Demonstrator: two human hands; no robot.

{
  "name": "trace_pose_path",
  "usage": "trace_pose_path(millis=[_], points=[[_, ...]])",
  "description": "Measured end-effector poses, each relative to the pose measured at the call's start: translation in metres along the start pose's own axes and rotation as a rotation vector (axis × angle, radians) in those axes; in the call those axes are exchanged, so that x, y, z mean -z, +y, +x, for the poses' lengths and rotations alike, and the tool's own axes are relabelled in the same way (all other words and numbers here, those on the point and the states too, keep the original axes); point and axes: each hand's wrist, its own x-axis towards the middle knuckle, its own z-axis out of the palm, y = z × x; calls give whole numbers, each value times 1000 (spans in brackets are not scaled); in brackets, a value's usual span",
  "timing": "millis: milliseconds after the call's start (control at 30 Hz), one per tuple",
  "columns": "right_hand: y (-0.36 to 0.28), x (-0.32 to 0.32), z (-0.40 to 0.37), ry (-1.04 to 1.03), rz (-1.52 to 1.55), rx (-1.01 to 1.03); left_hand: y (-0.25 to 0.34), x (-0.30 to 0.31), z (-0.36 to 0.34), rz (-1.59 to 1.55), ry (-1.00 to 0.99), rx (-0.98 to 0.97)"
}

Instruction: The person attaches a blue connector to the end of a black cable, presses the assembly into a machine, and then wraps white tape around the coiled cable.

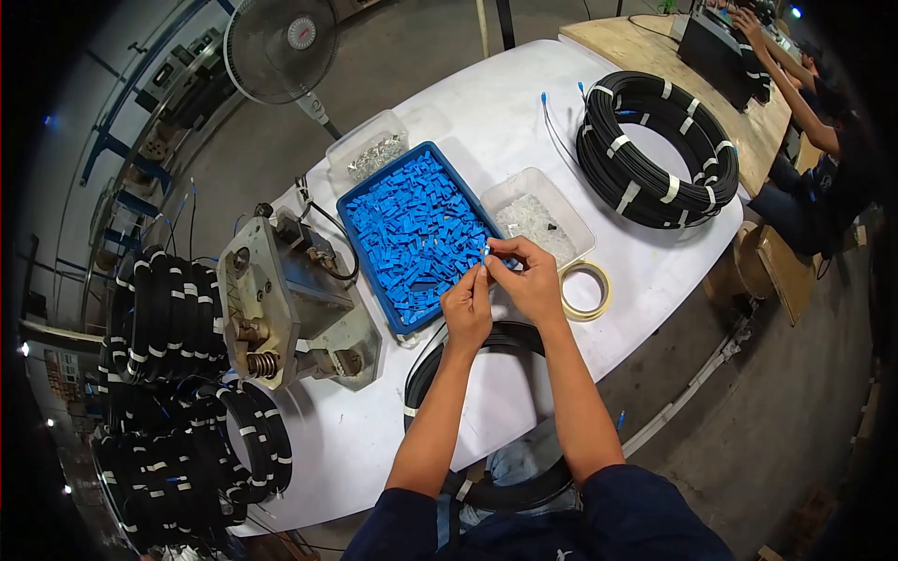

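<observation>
Both hands meet over the lower right edge of a blue tray [401, 329] heaped with small blue connector pieces [412, 234]. My left hand [467, 304] has its thumb and fingers pinched at a small light-coloured piece [485, 251]. My right hand [526, 279] pinches at the same spot from the right, thumb against forefinger. The piece is mostly hidden by the fingertips. Beneath my forearms lies a coil of black cable [426, 379], partly covered by my arms.
A metal press [290, 299] stands left of the tray. Clear boxes [584, 245] of small parts, a tape roll [608, 297] and a large cable coil [655, 150] are on the white table. Further coils are stacked left; a fan stands behind. Another person sits far right.
</observation>
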Motion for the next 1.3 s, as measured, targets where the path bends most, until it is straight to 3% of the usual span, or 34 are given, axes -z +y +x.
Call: trace_pose_path(millis=[167,267,333,400,533,633,700,867,933,1000,1300], points=[[7,0,0,10,-65,83,2,1,0,28,15,-50],[6,1,-6,19,-89,91,4,2,0,24,-19,15],[2,6,-14,45,-94,124,7,7,0,176,-170,117],[-6,13,-24,5,-119,65,17,7,-1,168,-188,134],[-4,18,-42,15,-92,45,17,9,-8,-32,-235,-9],[14,14,-55,35,-122,20,29,27,-9,179,-472,103],[19,3,-65,94,-111,9,21,37,-17,227,-489,130],[26,-33,-81,-93,-170,54,23,81,-47,379,-508,244],[24,-54,-89,-148,-87,-18,29,103,-60,487,-494,262],[29,-76,-96,-221,-69,6,36,127,-70,601,-472,209],[52,-155,-116,-531,-72,-107,45,216,-113,527,-383,385]])
